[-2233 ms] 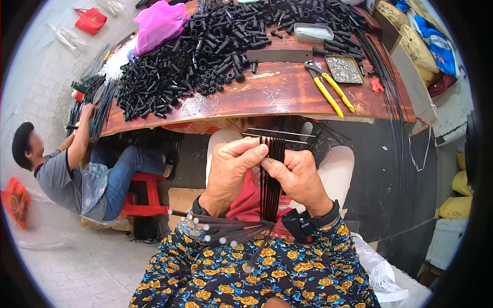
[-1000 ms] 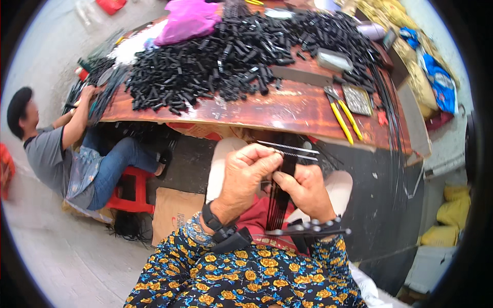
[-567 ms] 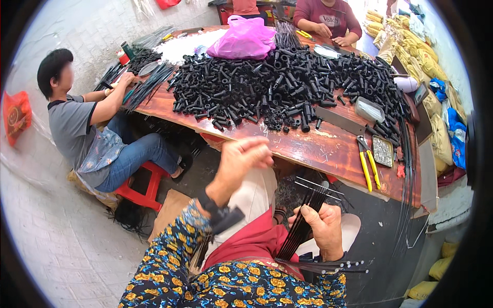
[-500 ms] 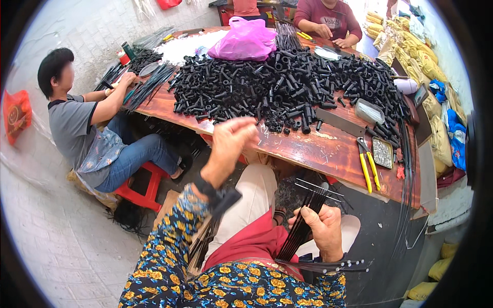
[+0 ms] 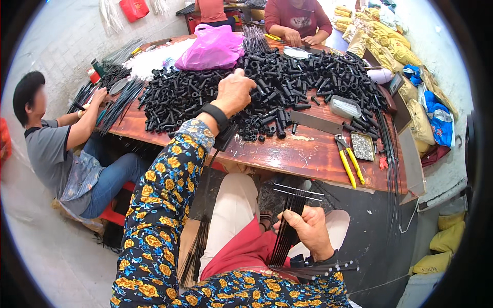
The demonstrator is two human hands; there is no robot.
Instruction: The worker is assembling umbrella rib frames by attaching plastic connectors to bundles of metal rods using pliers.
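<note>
My left hand [image 5: 233, 93] is over the big heap of black tubular plastic pieces [image 5: 177, 102] on the table. Its fingers are curled down into the heap; the fingertips and anything between them are hidden. Above my lap, my right hand [image 5: 306, 231] grips a fan of thin black rods [image 5: 288, 233], thumb on top. Two thin pale rods [image 5: 298, 192] lie crosswise at the upper end of the fan. More dark rods with white tips [image 5: 336, 268] stick out sideways below my right wrist.
Yellow-handled pliers [image 5: 350, 161], a metal tin of small bits [image 5: 362, 146] and a clear plastic box [image 5: 345, 108] sit on the table's right side. A pink bag [image 5: 210, 49] rests behind the heap. Co-workers sit at left [image 5: 77, 149] and across [image 5: 298, 23]. Rods lean beside my left leg [image 5: 195, 251].
My left hand has moved forward from above the table's near edge onto the heap, its fingers now pointing down. My right hand keeps its grip on the rods. The whole view has shifted slightly.
</note>
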